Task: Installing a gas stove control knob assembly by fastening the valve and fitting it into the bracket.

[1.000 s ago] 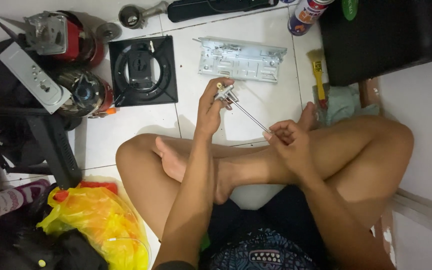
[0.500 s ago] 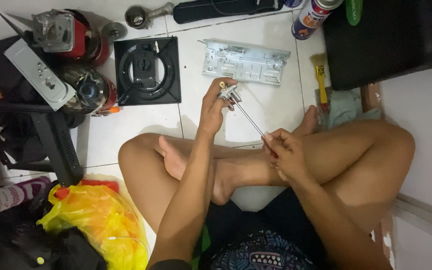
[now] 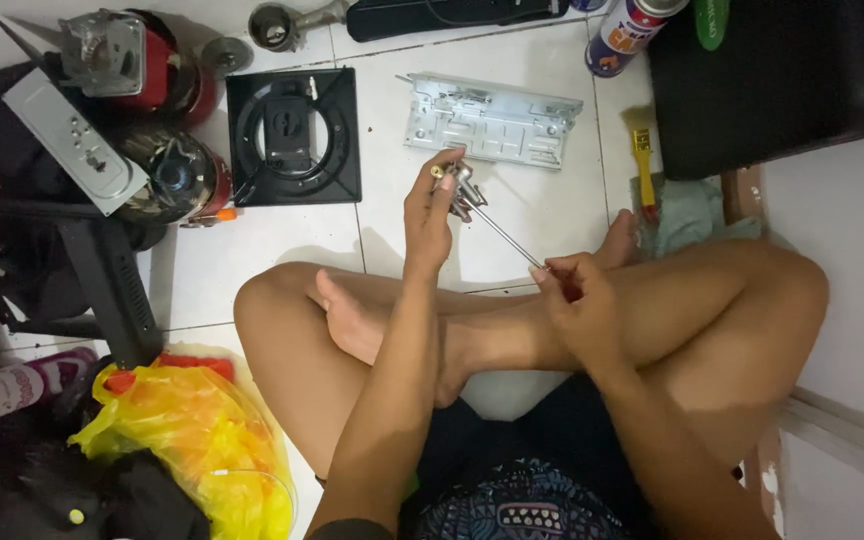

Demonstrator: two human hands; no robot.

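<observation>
Seated cross-legged on the floor, the left hand [image 3: 429, 215] pinches a small metal fitting [image 3: 460, 190] above the knees while the right hand [image 3: 577, 300] grips a thin screwdriver [image 3: 507, 240], best kept straight and steady.

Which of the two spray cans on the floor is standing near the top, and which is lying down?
The red-capped can stands upright; the pink one lies at the left edge.

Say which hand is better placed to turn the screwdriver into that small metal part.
Right. The right hand already grips the handle end of the screwdriver, whose tip meets the small metal part. The left hand is pinching that part, steadying it above the floor.
</observation>
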